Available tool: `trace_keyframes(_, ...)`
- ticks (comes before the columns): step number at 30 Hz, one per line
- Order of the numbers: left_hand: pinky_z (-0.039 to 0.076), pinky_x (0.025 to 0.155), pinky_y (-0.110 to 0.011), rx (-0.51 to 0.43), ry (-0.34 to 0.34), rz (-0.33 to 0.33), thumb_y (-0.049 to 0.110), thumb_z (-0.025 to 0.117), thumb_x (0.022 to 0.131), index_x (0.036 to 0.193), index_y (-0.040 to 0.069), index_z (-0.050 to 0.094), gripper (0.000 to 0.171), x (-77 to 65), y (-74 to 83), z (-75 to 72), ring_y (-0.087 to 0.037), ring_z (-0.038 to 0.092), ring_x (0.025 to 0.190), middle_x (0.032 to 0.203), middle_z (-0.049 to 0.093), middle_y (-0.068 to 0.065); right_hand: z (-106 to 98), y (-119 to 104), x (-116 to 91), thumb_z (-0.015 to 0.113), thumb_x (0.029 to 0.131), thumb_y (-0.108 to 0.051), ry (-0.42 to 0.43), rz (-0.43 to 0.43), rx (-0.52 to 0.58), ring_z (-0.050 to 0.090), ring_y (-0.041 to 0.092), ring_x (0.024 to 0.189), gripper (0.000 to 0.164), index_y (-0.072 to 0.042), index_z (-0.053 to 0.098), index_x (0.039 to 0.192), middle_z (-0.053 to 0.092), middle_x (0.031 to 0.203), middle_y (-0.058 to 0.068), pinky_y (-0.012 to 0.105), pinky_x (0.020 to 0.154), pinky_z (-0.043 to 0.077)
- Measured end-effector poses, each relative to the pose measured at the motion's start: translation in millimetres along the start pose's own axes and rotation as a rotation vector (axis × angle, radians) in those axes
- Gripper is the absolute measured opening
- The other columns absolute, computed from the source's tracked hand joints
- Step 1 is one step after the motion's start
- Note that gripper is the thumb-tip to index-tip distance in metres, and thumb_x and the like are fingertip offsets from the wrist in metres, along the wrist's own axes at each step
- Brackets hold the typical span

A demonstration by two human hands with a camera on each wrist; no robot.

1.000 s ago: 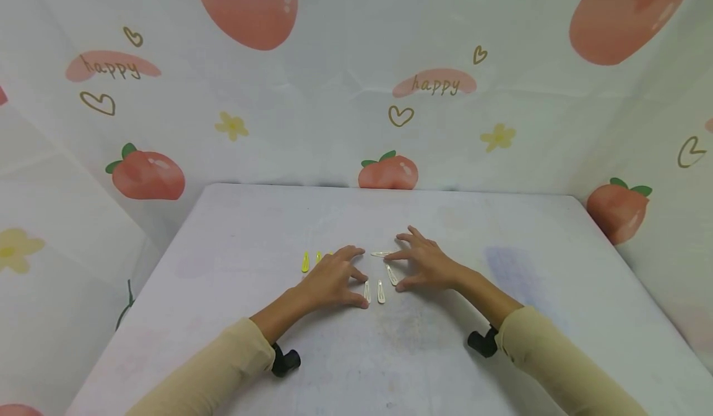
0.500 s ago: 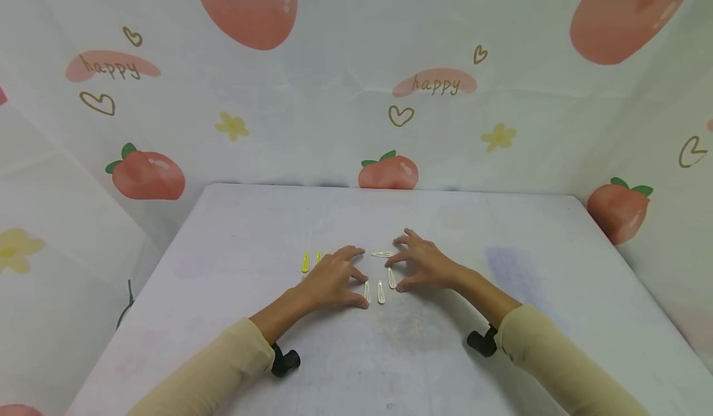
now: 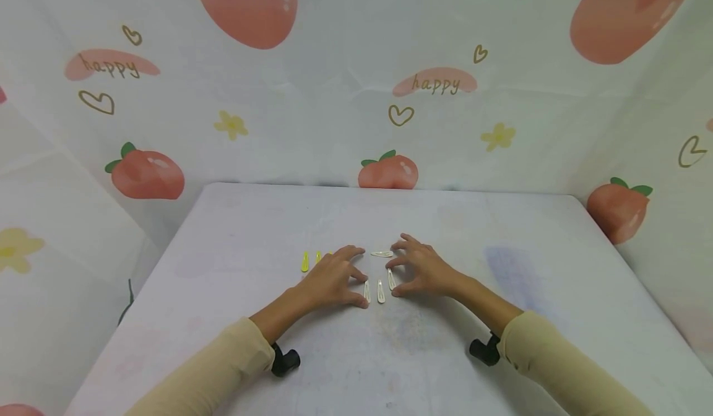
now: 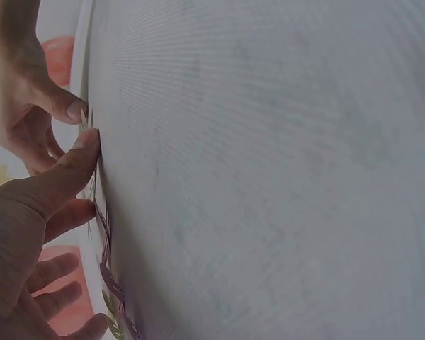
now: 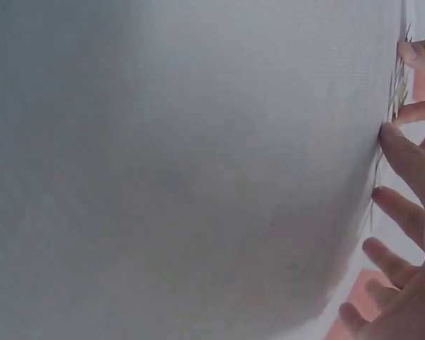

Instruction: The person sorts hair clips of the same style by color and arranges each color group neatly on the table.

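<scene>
In the head view my left hand [image 3: 330,280] is over the middle of the table, its thumb and index finger holding the two ends of a white snap hair clip [image 3: 367,291]. Opposite it, my right hand [image 3: 426,270] holds another white hair clip [image 3: 391,279] between thumb and index fingertips, one at each end, the clip flat on the table. Between the hands lies a third white hair clip [image 3: 381,291], roughly parallel to these two. A white hair clip [image 3: 382,254] lies crosswise farther back. Both wrist views show the fingertips down at table level, the other fingers spread.
Yellow hair clips [image 3: 305,262] stand in a row left of my left hand, partly hidden by it. The white table [image 3: 445,372] meets a peach-printed cloth [image 3: 312,94] at the back. Each wrist carries a small black camera [image 3: 286,363].
The right hand has drawn slightly toward me, turning its slanted white hair clip almost in line with the others and moving it nearer. The left hand has stayed in place.
</scene>
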State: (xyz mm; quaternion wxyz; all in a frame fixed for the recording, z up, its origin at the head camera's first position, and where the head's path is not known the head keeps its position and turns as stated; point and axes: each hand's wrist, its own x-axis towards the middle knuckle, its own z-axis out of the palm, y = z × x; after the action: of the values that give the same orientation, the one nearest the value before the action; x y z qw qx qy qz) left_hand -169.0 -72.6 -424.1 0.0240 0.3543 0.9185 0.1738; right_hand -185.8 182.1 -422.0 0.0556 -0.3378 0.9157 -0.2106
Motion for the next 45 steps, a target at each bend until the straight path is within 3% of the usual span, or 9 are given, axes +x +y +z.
trace_keyframes(22,0.044,0.101,-0.055,-0.014,0.019,0.003,0.05,0.087,0.07,0.105,0.014,0.08,0.051,0.0,-1.0,1.1,-0.03,0.04,0.14,0.145,0.052,-0.012,5,-13,-18,0.086,0.075,-0.038,0.028,-0.056,-0.048,0.032,0.045,0.142,0.049,-0.011,0.075,0.115,0.06,0.132,0.016,0.066,0.104,0.034)
trace_keyframes(26,0.044,0.101,-0.054,-0.019,0.018,0.003,0.049,0.087,0.07,0.105,0.014,0.08,0.05,-0.1,-0.9,1.4,-0.03,0.04,0.14,0.145,0.052,-0.012,2,-8,-13,0.087,0.075,-0.037,0.07,-0.046,-0.041,0.035,0.045,0.14,0.049,-0.01,0.075,0.115,0.06,0.131,0.017,0.066,0.103,0.036)
trace_keyframes(31,0.044,0.1,-0.055,-0.019,0.019,0.001,0.049,0.087,0.07,0.105,0.015,0.08,0.05,-0.2,-1.1,1.8,-0.03,0.04,0.14,0.145,0.052,-0.013,-3,2,-1,0.084,0.079,-0.03,0.132,0.035,-0.025,0.038,0.042,0.139,0.046,-0.006,0.073,0.117,0.06,0.13,0.018,0.067,0.102,0.037)
trace_keyframes(36,0.045,0.099,-0.053,-0.013,0.02,0.007,0.049,0.087,0.069,0.105,0.014,0.08,0.05,-0.6,-1.9,2.2,-0.029,0.041,0.139,0.144,0.053,-0.012,-3,10,10,0.08,0.083,-0.027,0.135,0.105,-0.011,0.039,0.042,0.138,0.042,-0.006,0.072,0.118,0.06,0.13,0.019,0.066,0.104,0.036)
trace_keyframes(45,0.044,0.101,-0.049,-0.003,0.004,-0.002,0.05,0.086,0.071,0.108,0.017,0.08,0.05,-0.5,-2.6,2.7,-0.027,0.039,0.141,0.146,0.051,-0.01,0,15,14,0.079,0.084,-0.019,0.128,0.079,-0.007,0.039,0.045,0.136,0.026,-0.008,0.077,0.108,0.063,0.123,0.018,0.068,0.101,0.036)
